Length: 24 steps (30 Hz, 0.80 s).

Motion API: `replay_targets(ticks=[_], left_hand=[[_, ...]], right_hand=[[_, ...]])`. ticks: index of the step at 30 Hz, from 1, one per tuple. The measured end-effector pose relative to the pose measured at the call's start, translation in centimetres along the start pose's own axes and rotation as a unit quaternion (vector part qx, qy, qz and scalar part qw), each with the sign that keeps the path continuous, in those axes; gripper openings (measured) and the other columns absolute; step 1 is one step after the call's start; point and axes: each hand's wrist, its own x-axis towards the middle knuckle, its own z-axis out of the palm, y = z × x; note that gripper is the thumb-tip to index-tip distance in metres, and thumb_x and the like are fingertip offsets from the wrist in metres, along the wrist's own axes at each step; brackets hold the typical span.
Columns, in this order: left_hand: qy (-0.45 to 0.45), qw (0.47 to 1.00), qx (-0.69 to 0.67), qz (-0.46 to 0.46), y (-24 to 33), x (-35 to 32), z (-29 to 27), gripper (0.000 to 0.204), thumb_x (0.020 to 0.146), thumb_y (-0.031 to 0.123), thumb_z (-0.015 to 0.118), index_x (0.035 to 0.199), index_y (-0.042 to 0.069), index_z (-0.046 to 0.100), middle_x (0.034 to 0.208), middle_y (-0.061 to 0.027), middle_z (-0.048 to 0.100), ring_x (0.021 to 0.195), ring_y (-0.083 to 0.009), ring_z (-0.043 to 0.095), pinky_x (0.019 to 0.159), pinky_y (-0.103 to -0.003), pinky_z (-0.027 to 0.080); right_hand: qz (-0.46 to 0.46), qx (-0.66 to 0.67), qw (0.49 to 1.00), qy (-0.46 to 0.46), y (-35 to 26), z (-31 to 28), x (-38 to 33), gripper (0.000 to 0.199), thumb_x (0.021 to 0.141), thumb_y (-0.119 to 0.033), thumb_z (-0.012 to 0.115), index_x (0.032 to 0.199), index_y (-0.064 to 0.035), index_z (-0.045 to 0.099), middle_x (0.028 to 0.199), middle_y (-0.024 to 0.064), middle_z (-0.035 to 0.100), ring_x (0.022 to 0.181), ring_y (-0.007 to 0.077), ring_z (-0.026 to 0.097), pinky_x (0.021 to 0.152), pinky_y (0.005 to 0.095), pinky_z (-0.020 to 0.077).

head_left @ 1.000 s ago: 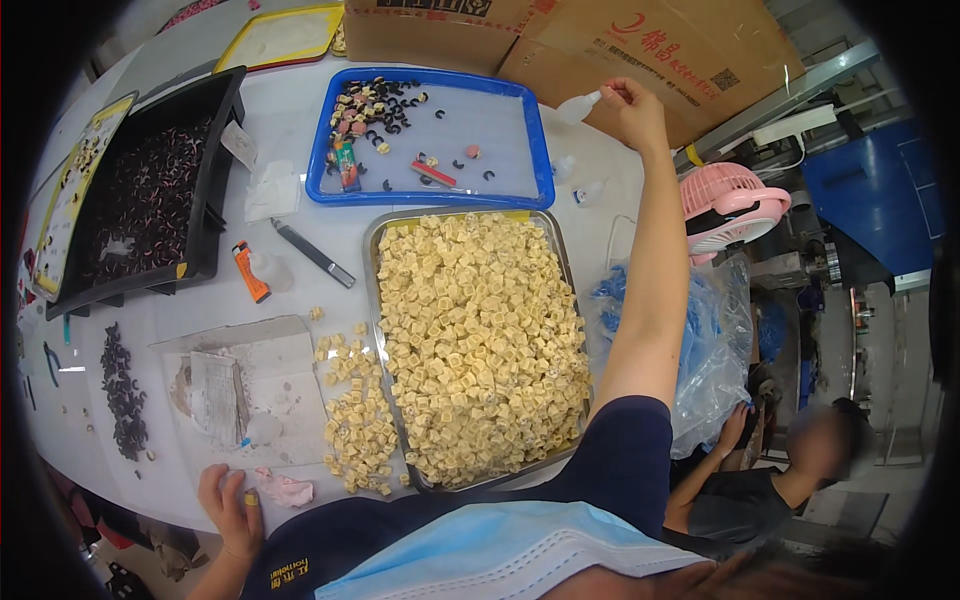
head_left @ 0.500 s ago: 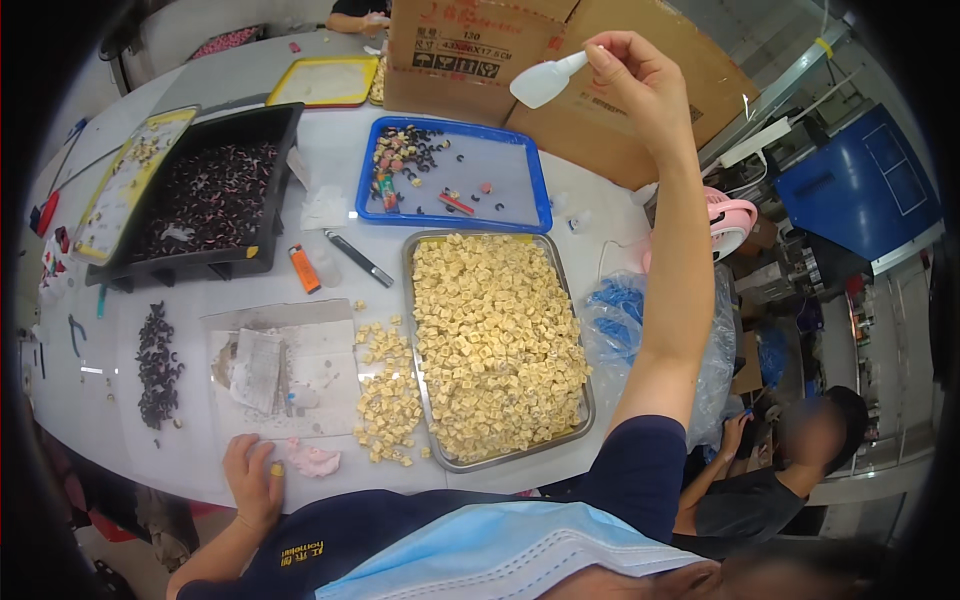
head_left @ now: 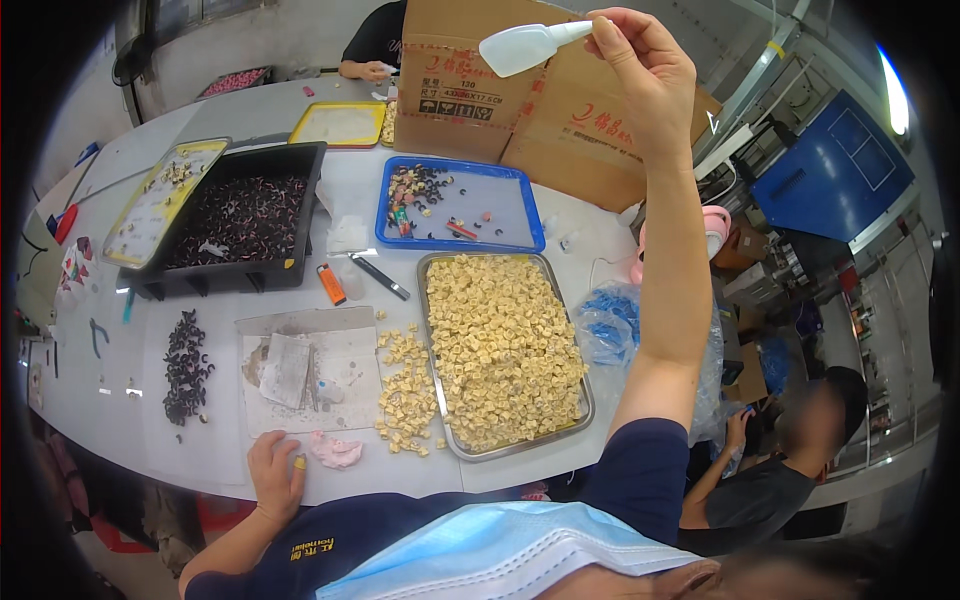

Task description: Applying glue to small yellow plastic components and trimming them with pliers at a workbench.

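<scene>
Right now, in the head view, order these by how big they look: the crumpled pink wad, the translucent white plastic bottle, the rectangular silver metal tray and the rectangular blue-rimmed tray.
Largest to smallest, by appearance only:
1. Silver metal tray
2. Blue-rimmed tray
3. Translucent white bottle
4. Pink wad

There is one held bottle, one blue tray and two yellow trays.

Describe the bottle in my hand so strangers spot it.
Start at the brown cardboard boxes across the table. In front of them, your raised right hand pinches a whitish bottle by its narrow tip. It is held in midair, unlike the blue tray resting below.
</scene>
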Motion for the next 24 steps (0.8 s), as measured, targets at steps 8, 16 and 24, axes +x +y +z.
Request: replay_targets(ticks=[8, 16, 24], left_hand=[[0.007, 1.000, -0.009, 0.007, 0.0, 0.0, -0.1, 0.026, 0.074, 0.011, 0.061, 0.099, 0.004, 0.057, 0.112, -0.0162, 0.049, 0.106, -0.0343, 0.044, 0.091, -0.042, 0.033], [0.012, 1.000, -0.005, 0.012, 0.2, 0.0, -0.2, 0.025, 0.074, 0.011, 0.061, 0.098, 0.004, 0.057, 0.111, -0.0162, 0.049, 0.104, -0.0339, 0.045, 0.089, -0.042, 0.034], [0.014, 1.000, -0.013, 0.015, -0.1, -0.2, -0.2, 0.025, 0.073, 0.010, 0.061, 0.097, 0.004, 0.057, 0.111, -0.0161, 0.050, 0.104, -0.0338, 0.045, 0.089, -0.042, 0.034]], right_hand=[[-0.050, 0.012, 0.998, 0.039, 0.8, -1.2, -0.1, 0.020, 0.087, -0.014, 0.062, 0.101, -0.0003, 0.063, 0.089, 0.0046, 0.064, 0.082, 0.0111, 0.062, 0.076, 0.0209, 0.0484], [-0.041, -0.047, 0.997, 0.041, 0.2, -1.3, 0.1, 0.016, 0.085, -0.015, 0.065, 0.094, -0.0024, 0.064, 0.083, 0.0001, 0.062, 0.075, 0.0061, 0.057, 0.071, 0.0182, 0.0452], [-0.006, -0.066, 0.996, 0.061, 0.9, -1.1, 0.0, 0.017, 0.083, -0.019, 0.067, 0.088, -0.0032, 0.064, 0.078, -0.0022, 0.060, 0.071, 0.0040, 0.053, 0.067, 0.0168, 0.0424]])
